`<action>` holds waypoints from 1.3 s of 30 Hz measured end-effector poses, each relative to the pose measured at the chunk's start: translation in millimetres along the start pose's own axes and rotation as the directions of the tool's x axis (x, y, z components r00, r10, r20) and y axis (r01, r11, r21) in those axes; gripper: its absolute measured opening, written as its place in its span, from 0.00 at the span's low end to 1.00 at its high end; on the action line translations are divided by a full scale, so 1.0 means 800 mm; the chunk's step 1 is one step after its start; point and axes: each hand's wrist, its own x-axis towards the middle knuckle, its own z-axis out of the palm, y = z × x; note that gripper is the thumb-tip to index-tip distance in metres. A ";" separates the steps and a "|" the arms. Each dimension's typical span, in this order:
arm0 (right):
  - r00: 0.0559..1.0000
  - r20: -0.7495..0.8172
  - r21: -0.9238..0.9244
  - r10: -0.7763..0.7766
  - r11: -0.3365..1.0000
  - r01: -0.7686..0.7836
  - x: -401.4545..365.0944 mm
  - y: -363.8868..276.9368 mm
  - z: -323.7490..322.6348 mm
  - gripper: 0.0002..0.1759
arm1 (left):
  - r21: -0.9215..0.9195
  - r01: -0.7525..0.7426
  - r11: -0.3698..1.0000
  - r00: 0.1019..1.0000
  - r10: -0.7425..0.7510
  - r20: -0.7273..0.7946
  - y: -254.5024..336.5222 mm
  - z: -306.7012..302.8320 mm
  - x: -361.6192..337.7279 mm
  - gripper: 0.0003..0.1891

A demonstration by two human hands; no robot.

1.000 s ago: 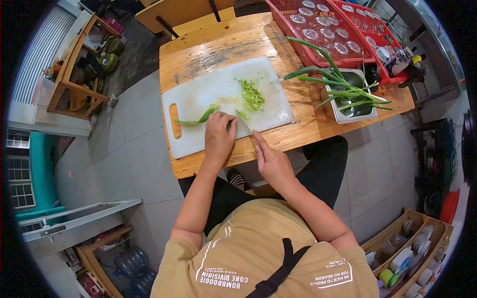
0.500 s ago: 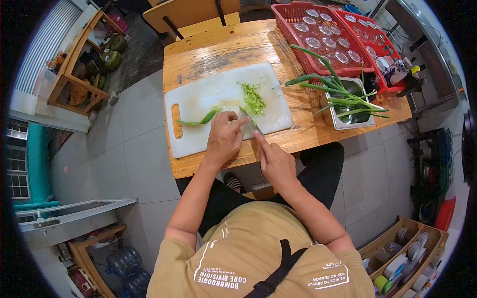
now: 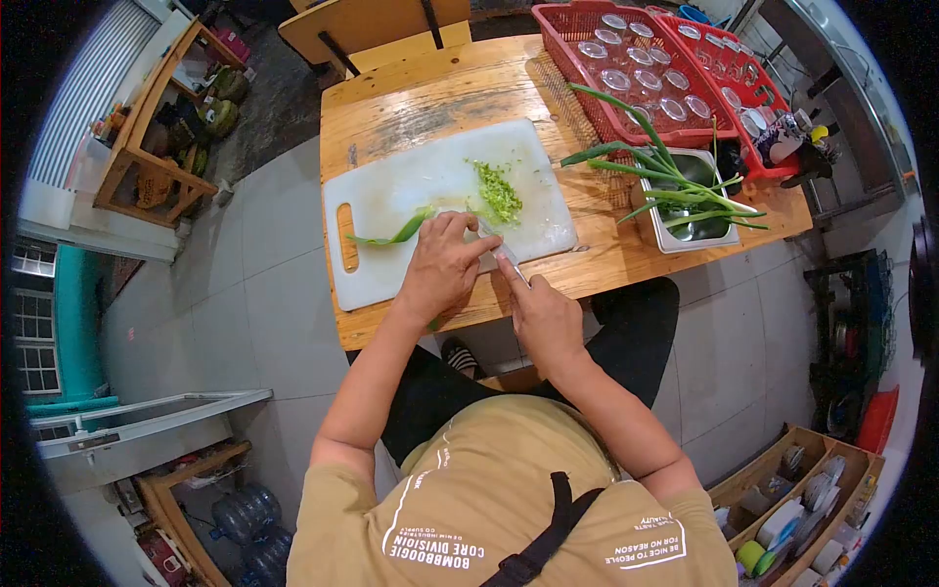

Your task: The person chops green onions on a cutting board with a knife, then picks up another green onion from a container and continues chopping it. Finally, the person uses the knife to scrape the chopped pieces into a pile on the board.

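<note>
My left hand [image 3: 445,256] is curled over a green onion [image 3: 399,233] on the white cutting board [image 3: 377,279]. The green leaf end sticks out to the left of my fingers, while the part beneath them is hidden. A knife [image 3: 511,264] is gripped by its handle in my right hand [image 3: 548,321]. Its blade points up and left, close against my left fingertips, and its tip is hard to make out. Just beyond the blade lies a small heap of chopped green onion [image 3: 501,196].
Whole green onions [image 3: 675,186] lie across a metal container [image 3: 699,243] on the right of the wooden table [image 3: 391,108]. Behind it, a red basket [image 3: 562,44] holds several upturned glasses, with another red basket [image 3: 782,174] beside it. A chair [image 3: 377,34] stands at the far edge.
My left fingers have shifted and flattened slightly over the green onion. The knife blade has moved a little, its tip now less visible beside my fingers. The chopped heap looks the same.
</note>
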 end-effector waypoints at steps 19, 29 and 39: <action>0.996 0.013 0.374 0.088 0.923 -0.087 -0.042 0.020 -0.030 0.28 | -0.031 0.044 0.999 0.996 -0.046 -0.079 -0.034 0.020 0.004 0.15; 0.945 0.210 0.476 0.251 0.818 -0.323 -0.030 0.016 -0.046 0.22 | -0.076 0.109 0.991 0.981 -0.120 -0.156 -0.035 0.025 0.000 0.09; 0.944 0.228 0.413 0.240 0.854 -0.317 -0.022 0.007 -0.026 0.28 | -0.006 0.152 0.988 0.979 -0.152 -0.134 -0.034 0.032 0.007 0.11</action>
